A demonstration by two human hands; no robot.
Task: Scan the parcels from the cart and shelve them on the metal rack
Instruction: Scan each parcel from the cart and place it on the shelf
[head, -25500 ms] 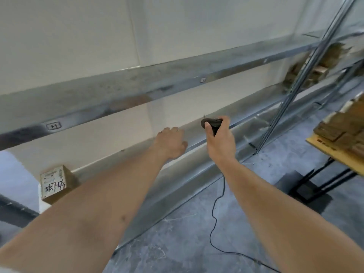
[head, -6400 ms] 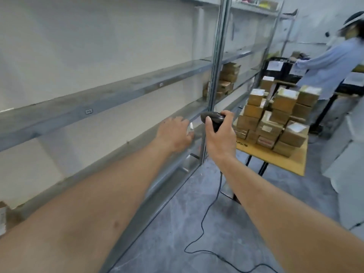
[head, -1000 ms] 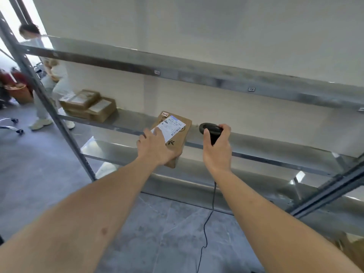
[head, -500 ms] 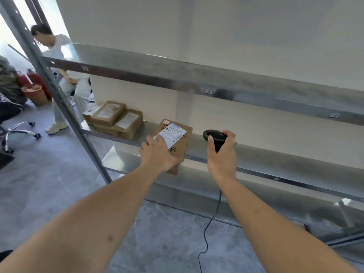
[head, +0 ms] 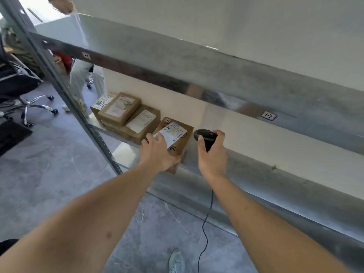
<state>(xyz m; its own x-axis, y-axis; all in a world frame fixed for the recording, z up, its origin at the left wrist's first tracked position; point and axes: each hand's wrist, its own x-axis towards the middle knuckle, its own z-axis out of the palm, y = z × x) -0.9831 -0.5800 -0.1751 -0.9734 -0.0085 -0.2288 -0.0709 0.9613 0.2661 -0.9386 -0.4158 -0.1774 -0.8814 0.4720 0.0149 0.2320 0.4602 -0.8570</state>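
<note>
At far left I see an office chair [head: 21, 89] on the grey floor, and past the rack's upright [head: 65, 91] a stack of boxes [head: 126, 117] lies on the middle shelf [head: 246, 162]. My left hand [head: 157, 152] grips a labelled box [head: 175, 138] by its near end, tilted at the shelf's front edge just right of the stack. My right hand [head: 211, 154] is curled round the black scanner [head: 204, 135], its cable [head: 206, 229] hanging down.
</note>
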